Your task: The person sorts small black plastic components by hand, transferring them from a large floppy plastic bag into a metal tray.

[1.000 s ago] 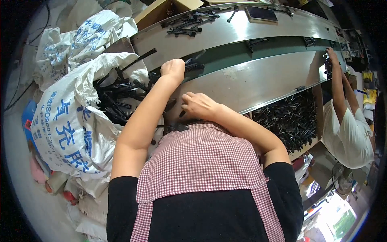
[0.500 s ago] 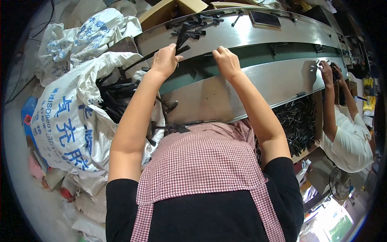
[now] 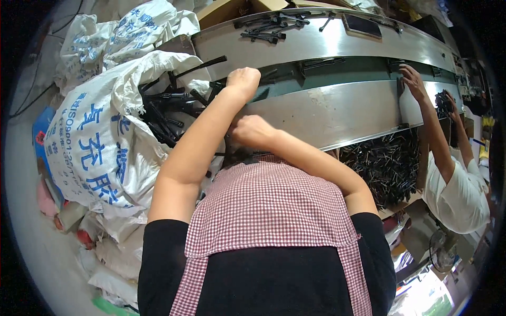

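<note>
My left hand (image 3: 244, 83) is closed, at the near side of the green conveyor belt (image 3: 348, 71), beside the mouth of a white woven sack (image 3: 100, 137). Long black rod-like parts (image 3: 168, 113) stick out of that sack, some close to the left wrist. Whatever the left fingers hold is hidden. My right hand (image 3: 254, 131) is curled over the near metal ledge (image 3: 321, 113), just in front of my apron, with its fingertips turned away from view. Dark parts lie partly hidden beneath it. On the belt, further right, lie a few black parts (image 3: 321, 64).
Several black parts (image 3: 274, 26) and a phone (image 3: 362, 25) lie on the far metal ledge (image 3: 311, 45). A box of small black pieces (image 3: 379, 168) stands right of my apron. At the right, a co-worker's hand (image 3: 414, 81) reaches over the belt. More white sacks (image 3: 132, 39) stand far left.
My right hand has come left and nearer to my body, from the belt to the near ledge. The left hand has shifted right and slightly nearer. Black parts now show further right on the belt.
</note>
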Demonstrator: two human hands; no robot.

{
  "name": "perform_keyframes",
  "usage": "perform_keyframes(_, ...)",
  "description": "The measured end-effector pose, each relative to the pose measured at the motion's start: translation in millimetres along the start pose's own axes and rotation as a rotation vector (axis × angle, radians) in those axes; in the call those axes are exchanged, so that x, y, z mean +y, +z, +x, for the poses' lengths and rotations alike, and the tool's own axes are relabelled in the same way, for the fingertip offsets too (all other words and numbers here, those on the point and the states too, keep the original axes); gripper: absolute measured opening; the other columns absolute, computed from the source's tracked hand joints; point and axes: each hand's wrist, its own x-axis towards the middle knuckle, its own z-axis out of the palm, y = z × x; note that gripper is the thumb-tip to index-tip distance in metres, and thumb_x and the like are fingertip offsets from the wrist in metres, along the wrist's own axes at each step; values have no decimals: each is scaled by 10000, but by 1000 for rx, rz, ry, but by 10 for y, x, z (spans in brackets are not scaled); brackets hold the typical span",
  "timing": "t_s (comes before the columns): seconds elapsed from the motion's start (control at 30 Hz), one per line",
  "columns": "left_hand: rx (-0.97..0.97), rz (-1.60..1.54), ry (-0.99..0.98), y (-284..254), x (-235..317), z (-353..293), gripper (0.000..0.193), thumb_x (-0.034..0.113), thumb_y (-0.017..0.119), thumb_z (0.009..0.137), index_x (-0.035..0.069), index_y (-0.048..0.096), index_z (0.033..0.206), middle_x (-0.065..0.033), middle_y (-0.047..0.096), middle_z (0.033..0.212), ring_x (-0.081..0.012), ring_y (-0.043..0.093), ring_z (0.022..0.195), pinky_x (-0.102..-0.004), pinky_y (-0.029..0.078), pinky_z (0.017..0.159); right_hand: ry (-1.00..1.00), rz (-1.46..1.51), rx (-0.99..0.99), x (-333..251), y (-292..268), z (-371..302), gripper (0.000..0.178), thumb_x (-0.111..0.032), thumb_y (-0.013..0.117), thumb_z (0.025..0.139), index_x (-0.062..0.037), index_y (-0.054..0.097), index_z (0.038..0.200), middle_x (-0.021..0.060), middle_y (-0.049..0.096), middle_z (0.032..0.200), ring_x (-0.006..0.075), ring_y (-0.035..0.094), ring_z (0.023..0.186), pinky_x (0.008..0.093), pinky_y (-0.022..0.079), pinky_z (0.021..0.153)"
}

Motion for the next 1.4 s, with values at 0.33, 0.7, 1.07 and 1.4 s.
perform_keyframes(0.33, 136, -47, -6, -91, -162, -59, 169, 50, 558, 829, 57, 707, 906, -204, 691, 974, -363, 676, 947, -445, 552, 804, 111, 13, 371, -9, 59, 35, 99, -99, 585, 756, -25, 651, 756, 174, 660, 801, 329, 681, 741, 426, 549, 617)
perform_keyframes(0.7, 107, 1, -50, -3, -12, 61, 166, 36, 554, 832, 39, 716, 871, -202, 698, 942, -366, 686, 921, -436, 560, 786, 117, 29, 25, 140, 190, 73, 157, -88, 581, 775, -21, 648, 900, 213, 642, 907, 360, 660, 793, 442, 538, 661)
perform_keyframes(1.07, 161, -165, -103, 361, 305, 358, 163, 142, 686, 823, 39, 607, 922, -183, 656, 983, -379, 640, 953, -475, 517, 824, 497, -241, 148, 617, -611, -1156, 67, -64, 551, 812, -38, 564, 872, 143, 580, 908, 318, 643, 854, 409, 550, 716)
perform_keyframes(1.4, 358, -360, -25, -137, -92, 230, 255, 276, 662, 854, 21, 653, 859, -225, 666, 909, -415, 627, 930, -498, 495, 817, 543, -517, 362, 1484, -931, -925, 55, -90, 564, 806, -52, 576, 843, 122, 579, 927, 285, 623, 907, 386, 545, 710)
